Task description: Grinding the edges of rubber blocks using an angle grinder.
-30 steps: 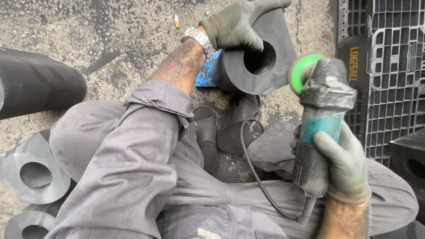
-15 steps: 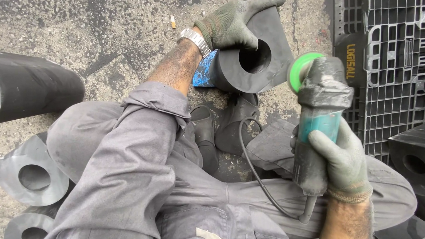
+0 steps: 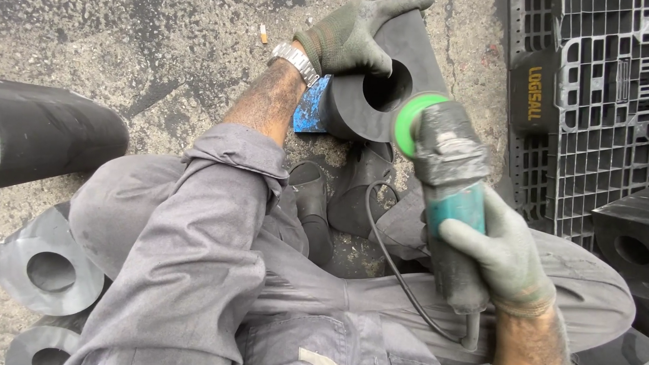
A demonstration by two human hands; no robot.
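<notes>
Currently seated on rough concrete floor, legs in grey coveralls. Left hand, gloved, closed over top edge of black block with round bore, holding it upright on floor just beyond knees, far centre. Blue scrap touching block's left base. Right hand, gloved, wrapped tight around body of grinder; green disc just beside bore's right rim, contact not clear. Cord loops down across lap.

Block looks like dense solid plastic or rubber: probably heavy, stiff, not fragile, smooth faces likely a bit slippery in dusty gloves. Best hold judged as top edge or fingers hooked into bore, clear of disc. Grinder likely weighty, needs full grip on body, well behind disc.

Around: black cylinder lying far left, more bored blocks near left, another right. Black plastic pallet far right. Dark boots between block and lap. Watch on left wrist.
</notes>
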